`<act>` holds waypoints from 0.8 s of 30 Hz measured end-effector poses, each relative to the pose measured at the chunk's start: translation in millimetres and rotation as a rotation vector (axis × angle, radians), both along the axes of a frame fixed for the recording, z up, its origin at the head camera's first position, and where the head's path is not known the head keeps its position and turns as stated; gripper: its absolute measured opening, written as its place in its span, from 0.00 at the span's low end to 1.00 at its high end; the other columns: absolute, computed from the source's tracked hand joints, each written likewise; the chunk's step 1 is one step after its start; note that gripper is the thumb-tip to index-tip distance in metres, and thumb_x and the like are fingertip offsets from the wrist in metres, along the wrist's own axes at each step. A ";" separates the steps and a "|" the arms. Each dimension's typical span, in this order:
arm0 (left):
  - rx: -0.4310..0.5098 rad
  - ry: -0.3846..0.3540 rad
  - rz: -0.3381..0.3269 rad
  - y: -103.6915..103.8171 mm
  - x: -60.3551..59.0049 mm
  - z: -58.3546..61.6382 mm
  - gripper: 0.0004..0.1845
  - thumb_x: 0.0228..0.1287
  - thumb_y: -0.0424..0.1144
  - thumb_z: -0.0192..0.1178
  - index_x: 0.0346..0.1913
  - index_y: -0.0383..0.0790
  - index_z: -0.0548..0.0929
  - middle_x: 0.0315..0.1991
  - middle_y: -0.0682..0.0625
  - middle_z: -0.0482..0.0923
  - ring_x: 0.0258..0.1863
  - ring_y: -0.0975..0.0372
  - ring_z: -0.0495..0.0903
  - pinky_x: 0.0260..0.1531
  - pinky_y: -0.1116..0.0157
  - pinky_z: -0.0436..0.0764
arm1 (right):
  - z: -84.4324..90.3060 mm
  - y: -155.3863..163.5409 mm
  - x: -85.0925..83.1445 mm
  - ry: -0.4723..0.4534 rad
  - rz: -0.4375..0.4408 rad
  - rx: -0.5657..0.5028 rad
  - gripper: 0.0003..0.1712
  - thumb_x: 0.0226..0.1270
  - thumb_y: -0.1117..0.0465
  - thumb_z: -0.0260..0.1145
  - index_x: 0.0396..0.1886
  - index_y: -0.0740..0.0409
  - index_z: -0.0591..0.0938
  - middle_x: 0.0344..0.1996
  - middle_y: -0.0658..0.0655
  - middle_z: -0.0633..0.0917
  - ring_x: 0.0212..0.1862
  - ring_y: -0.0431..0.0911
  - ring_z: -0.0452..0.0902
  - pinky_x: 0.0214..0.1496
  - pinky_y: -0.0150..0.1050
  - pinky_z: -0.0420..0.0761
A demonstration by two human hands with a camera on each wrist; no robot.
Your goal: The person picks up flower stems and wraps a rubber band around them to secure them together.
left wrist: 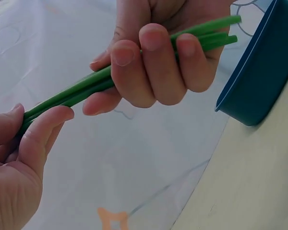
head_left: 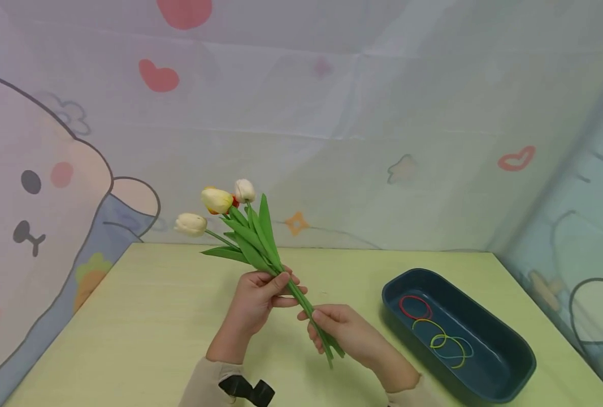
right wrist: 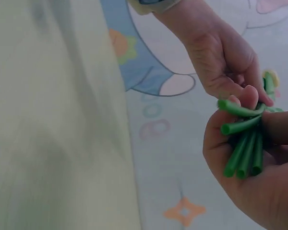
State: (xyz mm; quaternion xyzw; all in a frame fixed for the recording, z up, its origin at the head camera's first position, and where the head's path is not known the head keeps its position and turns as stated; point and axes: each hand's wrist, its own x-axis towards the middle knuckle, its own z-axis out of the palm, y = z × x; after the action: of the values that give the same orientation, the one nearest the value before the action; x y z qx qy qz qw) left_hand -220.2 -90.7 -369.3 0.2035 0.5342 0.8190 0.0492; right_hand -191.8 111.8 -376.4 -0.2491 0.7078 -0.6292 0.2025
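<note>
A bunch of tulips (head_left: 252, 237) with white, yellow and red heads and green leaves slants over the table, heads up and to the left. My left hand (head_left: 260, 297) grips the stems just below the leaves, thumb on top. Lower down, my right hand (head_left: 344, 333) holds the same stems near their cut ends. In the left wrist view, the fingers of the right hand (left wrist: 163, 57) curl round the green stems (left wrist: 72, 91). Several stem ends (right wrist: 242, 163) fan out of the right hand's grasp in the right wrist view.
A dark blue tray (head_left: 484, 311) stands on the light table (head_left: 143, 316), to the right of my hands. Inside it lie a red rubber band (head_left: 415, 307), plus yellow and green ones. Behind the table hangs a printed cloth (head_left: 332, 113) with hearts and a bear.
</note>
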 end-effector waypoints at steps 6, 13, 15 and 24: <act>-0.001 -0.027 0.041 5.1 2.9 1.5 0.04 0.70 0.31 0.56 0.38 0.35 0.81 0.31 0.51 0.84 0.35 0.60 0.87 0.36 0.64 0.88 | 2.9 5.9 2.4 -0.001 0.000 0.027 0.22 0.79 0.57 0.49 0.52 0.74 0.76 0.31 0.52 0.80 0.29 0.41 0.77 0.34 0.31 0.81; -0.051 -0.020 0.098 8.3 6.6 4.7 0.05 0.69 0.32 0.58 0.39 0.31 0.81 0.31 0.49 0.84 0.34 0.59 0.87 0.35 0.62 0.88 | 19.0 20.9 8.0 0.093 0.012 0.175 0.22 0.77 0.55 0.52 0.54 0.68 0.78 0.42 0.60 0.85 0.44 0.47 0.82 0.45 0.34 0.83; -0.064 -0.024 0.122 8.2 7.7 6.1 0.08 0.69 0.31 0.58 0.41 0.26 0.79 0.30 0.48 0.84 0.34 0.59 0.88 0.35 0.61 0.88 | 26.3 29.2 8.7 0.133 0.008 0.224 0.23 0.77 0.54 0.53 0.58 0.68 0.77 0.47 0.62 0.84 0.50 0.50 0.81 0.48 0.34 0.82; -0.061 -0.039 0.169 4.2 8.7 10.9 0.10 0.69 0.29 0.57 0.42 0.20 0.77 0.30 0.49 0.84 0.33 0.59 0.88 0.36 0.60 0.88 | 58.8 89.5 -1.2 0.226 -0.127 0.365 0.27 0.74 0.54 0.58 0.62 0.69 0.73 0.54 0.65 0.80 0.50 0.53 0.79 0.45 0.35 0.84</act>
State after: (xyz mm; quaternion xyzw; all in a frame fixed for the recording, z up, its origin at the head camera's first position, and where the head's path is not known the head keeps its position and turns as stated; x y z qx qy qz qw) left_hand -211.5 -86.5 -358.4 0.1403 0.5733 0.8073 -0.0035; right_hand -193.0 201.3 -317.6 -0.2321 0.8424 -0.4704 0.1236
